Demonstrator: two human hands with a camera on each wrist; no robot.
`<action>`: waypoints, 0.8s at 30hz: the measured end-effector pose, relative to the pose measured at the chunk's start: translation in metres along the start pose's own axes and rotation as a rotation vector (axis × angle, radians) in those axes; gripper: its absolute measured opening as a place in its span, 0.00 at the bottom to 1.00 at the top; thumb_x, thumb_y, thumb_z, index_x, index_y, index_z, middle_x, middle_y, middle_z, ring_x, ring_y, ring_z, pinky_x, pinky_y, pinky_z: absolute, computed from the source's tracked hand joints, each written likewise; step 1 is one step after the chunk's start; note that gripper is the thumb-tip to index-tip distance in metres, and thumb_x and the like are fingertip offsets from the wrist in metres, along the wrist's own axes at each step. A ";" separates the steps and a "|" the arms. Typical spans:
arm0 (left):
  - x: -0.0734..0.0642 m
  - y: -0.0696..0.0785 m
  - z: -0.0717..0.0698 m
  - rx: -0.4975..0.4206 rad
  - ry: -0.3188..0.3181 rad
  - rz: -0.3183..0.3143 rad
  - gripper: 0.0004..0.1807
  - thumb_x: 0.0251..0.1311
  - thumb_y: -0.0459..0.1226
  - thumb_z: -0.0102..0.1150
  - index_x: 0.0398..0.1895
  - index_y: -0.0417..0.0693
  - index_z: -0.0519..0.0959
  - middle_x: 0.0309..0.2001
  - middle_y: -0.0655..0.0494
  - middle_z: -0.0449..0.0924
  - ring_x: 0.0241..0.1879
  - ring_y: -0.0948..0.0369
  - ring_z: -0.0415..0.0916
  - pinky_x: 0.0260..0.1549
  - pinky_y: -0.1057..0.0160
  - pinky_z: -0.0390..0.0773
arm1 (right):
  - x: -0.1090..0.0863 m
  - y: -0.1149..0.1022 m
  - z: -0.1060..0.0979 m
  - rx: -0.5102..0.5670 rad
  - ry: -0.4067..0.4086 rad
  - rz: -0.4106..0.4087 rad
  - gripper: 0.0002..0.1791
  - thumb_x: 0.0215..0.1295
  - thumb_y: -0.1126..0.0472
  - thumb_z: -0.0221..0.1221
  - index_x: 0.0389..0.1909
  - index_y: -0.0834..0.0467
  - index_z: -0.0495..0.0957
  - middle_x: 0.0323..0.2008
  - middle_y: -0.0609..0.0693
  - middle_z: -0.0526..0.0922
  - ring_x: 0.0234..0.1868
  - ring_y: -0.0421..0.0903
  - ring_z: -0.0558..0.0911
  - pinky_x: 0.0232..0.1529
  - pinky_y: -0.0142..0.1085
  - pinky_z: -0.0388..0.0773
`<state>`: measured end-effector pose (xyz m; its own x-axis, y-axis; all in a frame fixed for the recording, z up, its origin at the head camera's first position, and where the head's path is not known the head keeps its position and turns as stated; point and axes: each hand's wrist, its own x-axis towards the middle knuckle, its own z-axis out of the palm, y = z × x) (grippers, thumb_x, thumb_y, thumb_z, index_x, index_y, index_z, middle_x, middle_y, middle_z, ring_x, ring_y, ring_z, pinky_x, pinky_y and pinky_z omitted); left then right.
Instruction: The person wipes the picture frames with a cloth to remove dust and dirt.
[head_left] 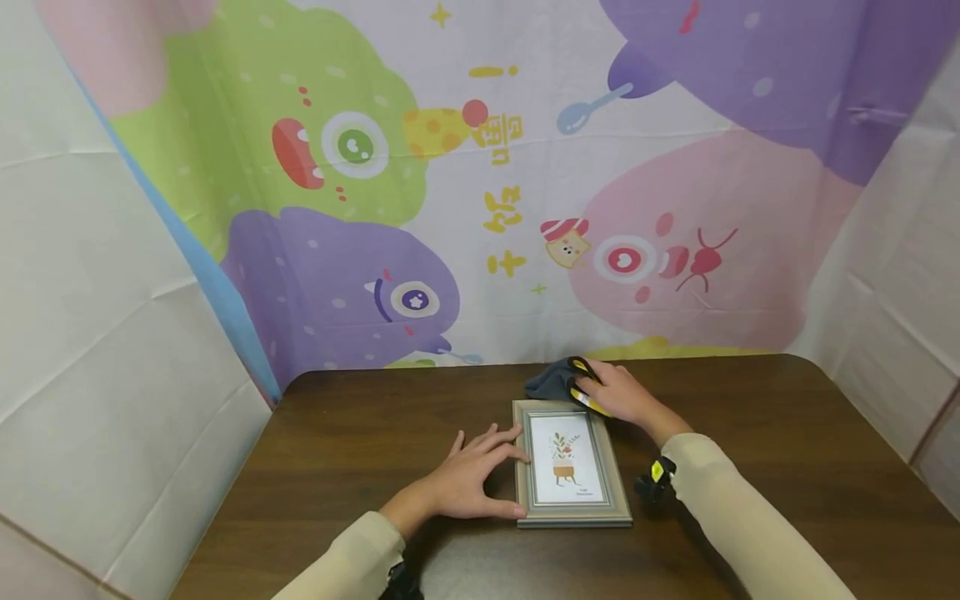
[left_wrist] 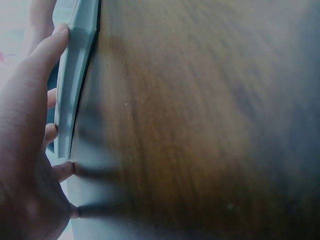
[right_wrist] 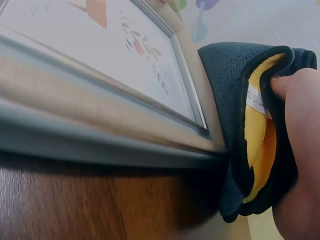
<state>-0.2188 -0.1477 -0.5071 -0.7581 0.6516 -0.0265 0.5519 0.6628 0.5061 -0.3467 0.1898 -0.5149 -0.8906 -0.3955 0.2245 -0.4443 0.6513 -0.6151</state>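
A cartoon backdrop [head_left: 502, 192] fills the far side of the room, printed with round one-eyed creatures in green, purple and pink, and a line of yellow lettering turned sideways (I have to tilt my head to look at it). Pale panels [head_left: 97, 275] rise to either side. Below spreads the desk [head_left: 352, 450], dark brown with a wood grain and rounded far corners.

Two arms in cream sleeves [head_left: 742, 508] reach in over it, dark gear [head_left: 654, 479] strapped at the wrists. Between the hands lies the picture frame [head_left: 573, 515] — face up on the desk, just right of the middle, its moulding a muted beige with a grey-blue inner band. Inside is a white print [head_left: 585, 446]: a plant with leaves and a red bloom in an orange pot on legs.

The left hand [head_left: 476, 479] is spread wide at the frame's left side, thumb on the near corner, two fingertips on the border, the other two fingers out past it over the desk. The right hand [head_left: 618, 393] grips a folded cloth [head_left: 551, 382], fingers tucked into the fold, at the frame's far right corner. The cloth is dark grey-blue outside and yellow within, edged in black, and it touches the frame's far edge. Smallest of all — a little white label [right_wrist: 256, 102] on its yellow side, with letters partly hidden.
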 end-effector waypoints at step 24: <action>0.000 0.000 -0.001 0.000 -0.006 -0.005 0.38 0.65 0.64 0.76 0.75 0.67 0.76 0.94 0.59 0.54 0.92 0.35 0.50 0.79 0.10 0.44 | 0.013 -0.069 0.020 -0.020 -0.095 0.094 0.17 0.88 0.51 0.53 0.65 0.51 0.83 0.48 0.54 0.91 0.42 0.48 0.83 0.50 0.47 0.79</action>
<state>-0.2195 -0.1477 -0.5069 -0.7583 0.6509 -0.0345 0.5486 0.6659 0.5057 -0.3258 0.1266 -0.4841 -0.9155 -0.3914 0.0935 -0.3624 0.7007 -0.6145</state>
